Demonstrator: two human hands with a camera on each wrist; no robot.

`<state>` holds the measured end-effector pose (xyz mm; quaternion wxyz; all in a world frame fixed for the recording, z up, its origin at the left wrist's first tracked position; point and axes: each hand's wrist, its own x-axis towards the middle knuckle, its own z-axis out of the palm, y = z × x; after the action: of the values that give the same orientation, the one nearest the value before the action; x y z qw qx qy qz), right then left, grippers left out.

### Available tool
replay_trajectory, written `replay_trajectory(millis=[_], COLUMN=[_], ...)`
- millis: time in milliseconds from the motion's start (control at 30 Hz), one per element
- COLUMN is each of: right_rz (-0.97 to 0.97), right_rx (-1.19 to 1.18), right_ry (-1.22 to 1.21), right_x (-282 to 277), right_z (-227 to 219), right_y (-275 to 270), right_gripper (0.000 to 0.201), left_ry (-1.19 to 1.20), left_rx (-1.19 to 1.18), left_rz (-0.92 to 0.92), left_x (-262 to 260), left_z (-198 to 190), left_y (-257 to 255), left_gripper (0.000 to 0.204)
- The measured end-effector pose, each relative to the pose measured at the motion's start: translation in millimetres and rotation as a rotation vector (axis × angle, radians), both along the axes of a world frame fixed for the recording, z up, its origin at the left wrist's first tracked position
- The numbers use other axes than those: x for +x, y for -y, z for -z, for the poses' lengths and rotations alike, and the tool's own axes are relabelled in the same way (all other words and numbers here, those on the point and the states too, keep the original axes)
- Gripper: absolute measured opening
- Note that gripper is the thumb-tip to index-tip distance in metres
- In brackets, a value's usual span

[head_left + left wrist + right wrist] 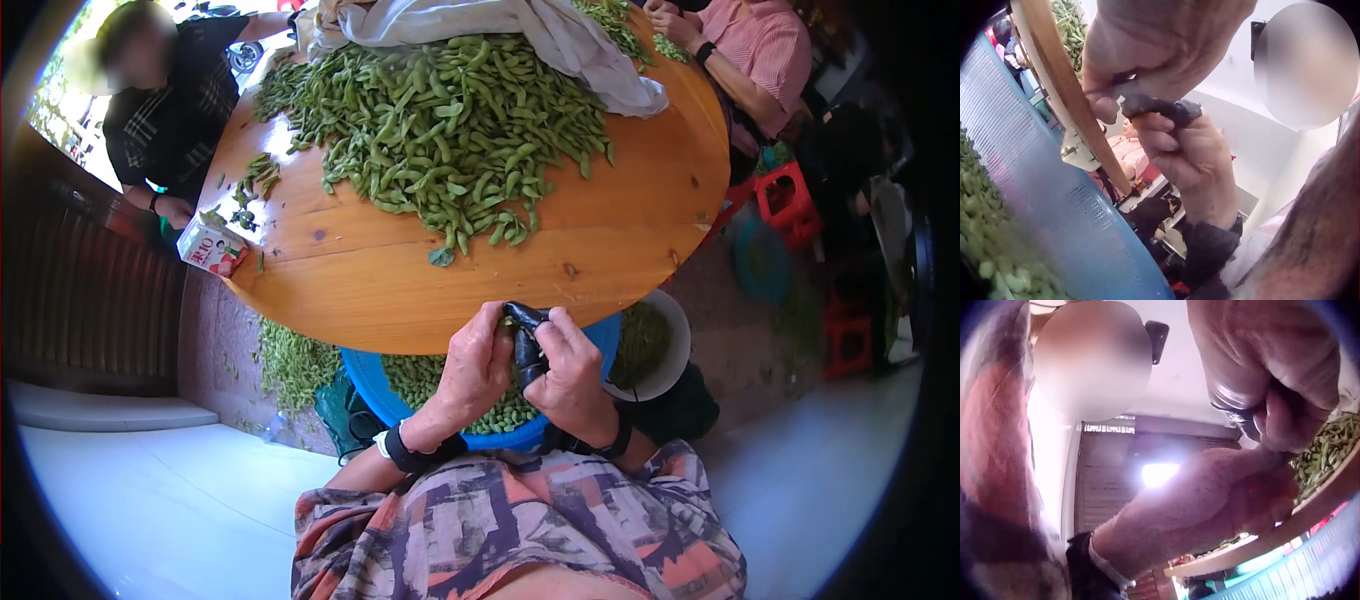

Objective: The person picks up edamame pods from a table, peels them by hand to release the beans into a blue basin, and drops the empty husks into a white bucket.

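Observation:
My left hand [470,365] and right hand [572,375] meet fingertip to fingertip over a blue basket [372,385] of shelled green beans [425,378]. Black covers [530,355] sheathe the thumb and forefinger of the right hand. Between the two hands shows a bit of a green soybean pod [511,323], pinched by the fingers of both and mostly hidden. In the left wrist view, a black cover [1160,109] bends across toward the left fingertips. The right wrist view shows the curled right fingers close to the left hand [1210,494].
A big heap of soybean pods [430,130] lies on the round wooden table [600,250], partly under a white cloth [480,20]. A drink carton [210,248] stands at the left edge. Empty-looking pods [290,365] litter the floor; a white bucket [675,345] stands right. Two people sit opposite.

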<state>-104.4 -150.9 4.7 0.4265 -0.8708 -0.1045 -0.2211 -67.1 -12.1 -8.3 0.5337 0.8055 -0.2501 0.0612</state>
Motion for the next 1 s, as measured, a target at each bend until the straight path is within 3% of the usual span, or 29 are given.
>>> replay_trajectory(millis=[67, 100, 133, 200, 233, 333, 367, 433, 500, 600, 667, 800, 867, 933, 1000], right_rz=[0.024, 0.031, 0.024, 0.124, 0.225, 0.511, 0.503, 0.529, 0.577, 0.631, 0.626, 0.365, 0.281, 0.252, 0.176], right_rx=[-0.003, -0.025, -0.067, -0.097, -0.152, -0.284, -0.312, -0.356, -0.349, -0.276, -0.289, -0.209, -0.153, -0.127, -0.148], right_ry=[0.059, 0.053, -0.014, -0.015, -0.013, -0.209, -0.306, -0.407, -0.443, -0.434, -0.476, -0.197, -0.200, -0.197, -0.205], right_x=[-0.4, -1.0, -3.3, -7.0, -9.9, -24.6, -32.2, -44.1, -48.0, -41.3, -31.8, -12.3, -5.1, 0.1, 3.1], right_z=[4.1, -2.0, -5.3, -14.8, -16.1, -22.6, -21.2, -14.6, -12.1, -19.0, -25.5, -20.6, -23.2, -26.3, -29.0], right_y=[0.4, 8.2, 22.0, 50.8, 66.9, 117.2, 138.0, 161.3, 168.4, 156.2, 139.4, 109.3, 93.1, 78.9, 73.5], right_gripper=[0.030, 0.027, 0.030, 0.027, 0.025, 0.021, 0.024, 0.030, 0.038, 0.035, 0.036, 0.033, 0.032, 0.031, 0.030], left_ry=[-0.502, -0.559, -0.559, -0.373, -0.350, -0.146, -0.148, 0.086, 0.151, -0.032, -0.009, 0.139, 0.046, 0.171, 0.039], left_rx=[-0.114, -0.183, -0.184, -0.003, 0.139, 0.112, 0.187, 0.335, 0.419, 0.463, 0.493, 0.525, 0.501, 0.429, 0.382], left_rz=[0.072, 0.145, 0.145, 0.583, 0.667, 0.620, 0.468, 0.115, -0.095, -0.051, -0.037, -0.044, 0.101, 0.343, 0.383], left_x=[-3.9, -5.0, -6.2, -6.2, -5.0, 6.8, 12.4, 30.0, 51.8, 70.6, 73.5, 80.0, 83.5, 81.2, 71.2], left_z=[-9.5, -5.9, -6.8, -13.1, -22.4, -27.9, -37.2, -39.6, -34.2, -23.2, -17.5, -12.8, -14.5, -12.8, -22.8], left_y=[-2.6, -2.9, -5.9, -19.1, -24.7, -40.7, -47.0, -52.4, -58.5, -63.0, -56.9, -45.1, -40.0, -25.1, -20.5], left_gripper=[0.020, 0.021, 0.021, 0.020, 0.015, 0.013, 0.011, 0.014, 0.023, 0.032, 0.034, 0.024, 0.025, 0.027, 0.029])
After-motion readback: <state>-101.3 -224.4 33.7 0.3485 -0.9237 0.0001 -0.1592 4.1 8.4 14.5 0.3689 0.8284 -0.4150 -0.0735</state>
